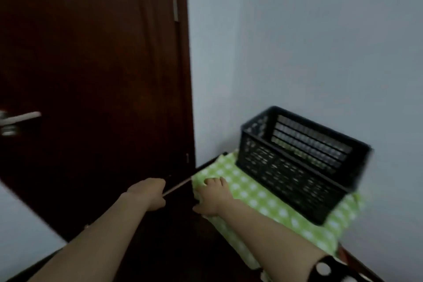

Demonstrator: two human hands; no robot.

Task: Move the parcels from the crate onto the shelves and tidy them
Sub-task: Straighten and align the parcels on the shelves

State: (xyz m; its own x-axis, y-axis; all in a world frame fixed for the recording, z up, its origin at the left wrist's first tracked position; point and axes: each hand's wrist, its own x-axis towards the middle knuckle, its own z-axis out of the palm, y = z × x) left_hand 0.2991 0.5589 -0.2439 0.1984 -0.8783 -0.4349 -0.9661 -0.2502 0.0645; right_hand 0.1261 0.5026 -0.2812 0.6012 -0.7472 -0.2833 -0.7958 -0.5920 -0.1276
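Head: black crate (297, 167) on cloth (263, 200)

Blur and dim light soften the whole view, and the edges cut several things off.
The crate (286, 174) smears at its right end, and its near wall hides its floor, so whether anything lies inside cannot be told. The left grip (148, 192) closes over the near end of a thin pale rod (178, 186); what the rod belongs to is unclear. The right grip (212, 197) covers the left edge of the green dotted cloth (258, 197), which hides the surface beneath it. The dark space near and left of the cloth is unreadable. The door handle (21, 118) is cut by the left edge, the dotted sleeve (329, 268) by the bottom edge.
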